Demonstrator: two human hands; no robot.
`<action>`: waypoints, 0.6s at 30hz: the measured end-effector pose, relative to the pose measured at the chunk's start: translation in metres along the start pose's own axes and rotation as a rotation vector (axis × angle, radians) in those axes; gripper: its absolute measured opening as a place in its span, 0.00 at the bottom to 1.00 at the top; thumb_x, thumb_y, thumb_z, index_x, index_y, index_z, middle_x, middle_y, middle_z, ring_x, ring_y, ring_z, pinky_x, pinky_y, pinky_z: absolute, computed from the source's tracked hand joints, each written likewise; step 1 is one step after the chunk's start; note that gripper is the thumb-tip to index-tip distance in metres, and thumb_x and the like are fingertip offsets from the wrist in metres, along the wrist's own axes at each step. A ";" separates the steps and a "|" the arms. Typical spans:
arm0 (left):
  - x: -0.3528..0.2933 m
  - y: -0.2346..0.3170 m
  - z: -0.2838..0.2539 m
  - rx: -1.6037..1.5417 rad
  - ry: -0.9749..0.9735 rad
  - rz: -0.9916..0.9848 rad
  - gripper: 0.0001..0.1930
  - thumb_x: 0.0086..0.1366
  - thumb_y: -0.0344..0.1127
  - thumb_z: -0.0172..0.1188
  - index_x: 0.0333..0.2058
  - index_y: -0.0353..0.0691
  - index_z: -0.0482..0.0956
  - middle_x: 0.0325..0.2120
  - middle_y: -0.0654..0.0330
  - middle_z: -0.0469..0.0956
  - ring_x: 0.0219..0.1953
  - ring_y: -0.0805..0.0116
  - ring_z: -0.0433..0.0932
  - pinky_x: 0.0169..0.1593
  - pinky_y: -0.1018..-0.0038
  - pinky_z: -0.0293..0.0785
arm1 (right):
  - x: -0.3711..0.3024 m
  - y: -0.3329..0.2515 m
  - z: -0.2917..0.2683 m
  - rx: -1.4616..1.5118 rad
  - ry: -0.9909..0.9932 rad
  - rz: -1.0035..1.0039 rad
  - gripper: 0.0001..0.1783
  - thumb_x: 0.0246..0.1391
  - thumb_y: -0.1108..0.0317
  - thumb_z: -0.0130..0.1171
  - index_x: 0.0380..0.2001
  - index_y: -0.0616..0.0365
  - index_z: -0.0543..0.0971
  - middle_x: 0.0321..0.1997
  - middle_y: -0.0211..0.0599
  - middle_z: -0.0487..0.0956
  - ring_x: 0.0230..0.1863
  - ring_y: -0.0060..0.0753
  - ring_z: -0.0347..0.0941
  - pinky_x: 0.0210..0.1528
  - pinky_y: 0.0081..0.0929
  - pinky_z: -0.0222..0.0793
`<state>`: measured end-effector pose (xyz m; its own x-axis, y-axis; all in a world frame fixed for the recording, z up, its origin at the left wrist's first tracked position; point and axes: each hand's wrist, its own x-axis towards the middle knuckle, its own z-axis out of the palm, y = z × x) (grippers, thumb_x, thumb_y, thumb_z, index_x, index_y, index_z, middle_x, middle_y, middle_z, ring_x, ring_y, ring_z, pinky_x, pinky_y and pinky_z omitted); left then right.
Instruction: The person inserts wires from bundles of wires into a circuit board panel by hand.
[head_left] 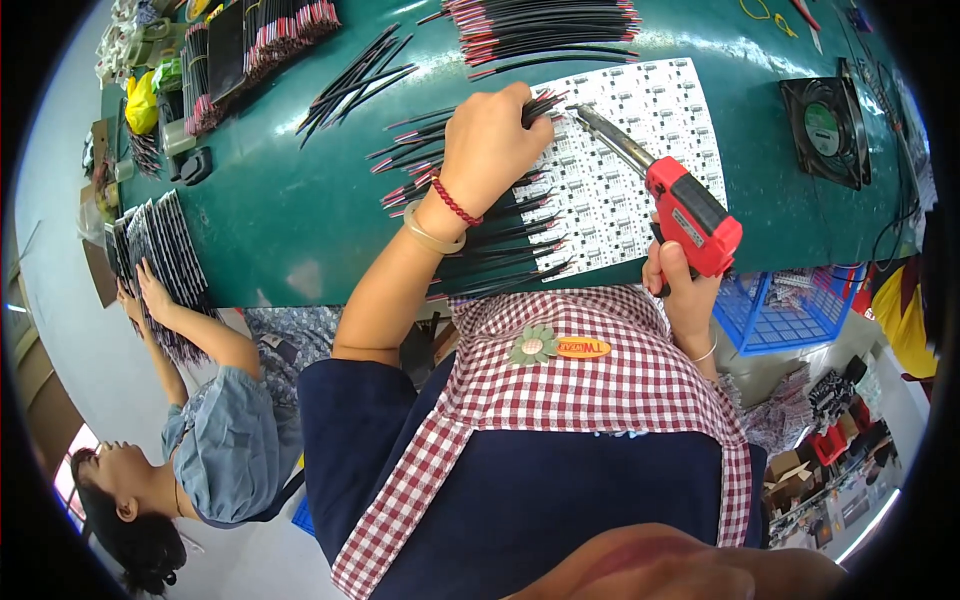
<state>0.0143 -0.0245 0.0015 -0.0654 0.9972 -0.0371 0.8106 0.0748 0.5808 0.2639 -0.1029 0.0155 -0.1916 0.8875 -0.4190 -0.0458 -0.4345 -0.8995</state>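
Observation:
My left hand (490, 150) presses down on a row of black wires (480, 235) with red tips, fingers at the edge of a white panel of small circuit boards (640, 130) on the green table. My right hand (682, 290) grips a red soldering gun (690, 215) by its handle. The gun's metal tip (590, 122) points at the panel, close to the fingertips of my left hand. A beaded red bracelet and a pale bangle circle my left wrist.
Bundles of black wires (550, 30) lie at the table's far side, loose ones (355, 75) to the left. A black fan (825, 130) sits at the right. A blue basket (790, 310) hangs below. Another person (200, 420) at left handles a stack of boards (160, 250).

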 end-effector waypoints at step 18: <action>0.000 0.003 -0.004 0.171 -0.053 0.028 0.13 0.55 0.39 0.59 0.20 0.34 0.78 0.16 0.47 0.75 0.21 0.47 0.76 0.26 0.57 0.73 | 0.001 -0.001 -0.005 0.004 0.000 -0.007 0.19 0.60 0.64 0.52 0.48 0.68 0.70 0.19 0.31 0.68 0.15 0.19 0.60 0.20 0.20 0.58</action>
<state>0.0142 -0.0242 0.0064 -0.0146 0.9975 -0.0687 0.8992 0.0432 0.4355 0.2683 -0.1010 0.0151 -0.1911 0.8907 -0.4124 -0.0506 -0.4285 -0.9021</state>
